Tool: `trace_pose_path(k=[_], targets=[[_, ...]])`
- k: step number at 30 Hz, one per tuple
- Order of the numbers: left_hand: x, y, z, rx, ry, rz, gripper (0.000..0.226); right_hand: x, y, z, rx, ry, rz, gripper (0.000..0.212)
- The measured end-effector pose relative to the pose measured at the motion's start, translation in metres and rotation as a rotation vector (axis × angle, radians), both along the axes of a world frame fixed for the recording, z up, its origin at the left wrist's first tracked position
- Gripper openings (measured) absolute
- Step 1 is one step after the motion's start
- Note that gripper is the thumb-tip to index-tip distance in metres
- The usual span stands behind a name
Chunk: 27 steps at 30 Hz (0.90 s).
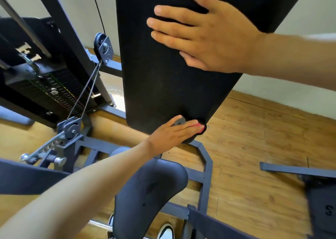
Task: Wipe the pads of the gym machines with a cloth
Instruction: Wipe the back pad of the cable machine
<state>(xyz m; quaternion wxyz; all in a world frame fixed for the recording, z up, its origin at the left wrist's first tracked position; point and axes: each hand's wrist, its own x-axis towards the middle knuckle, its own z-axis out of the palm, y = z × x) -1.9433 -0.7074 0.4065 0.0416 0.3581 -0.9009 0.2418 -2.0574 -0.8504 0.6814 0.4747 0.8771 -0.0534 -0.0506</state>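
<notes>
Blk back pad [163, 86], pink cloth [201, 125]

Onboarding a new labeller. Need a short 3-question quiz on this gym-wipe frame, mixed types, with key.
1. True or false: the right hand lies flat, fingers straight, on the back pad.
2. Which hand presses the cloth? A) left hand B) right hand C) neither
3. Fill in: the cloth is at the pad's ____ edge.

Key
1. True.
2. A: the left hand presses it with straight fingers against the pad.
3. Bottom, above the seat pad.
</notes>
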Motion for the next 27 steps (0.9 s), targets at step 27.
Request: trace_pose_path(k=[27], targets=[[0.003, -0.022, 0.01, -0.225, 0.448, 0.128, 0.068, -0.011, 0.011, -0.042, -0.054, -0.068, 0.031, 0.067]])
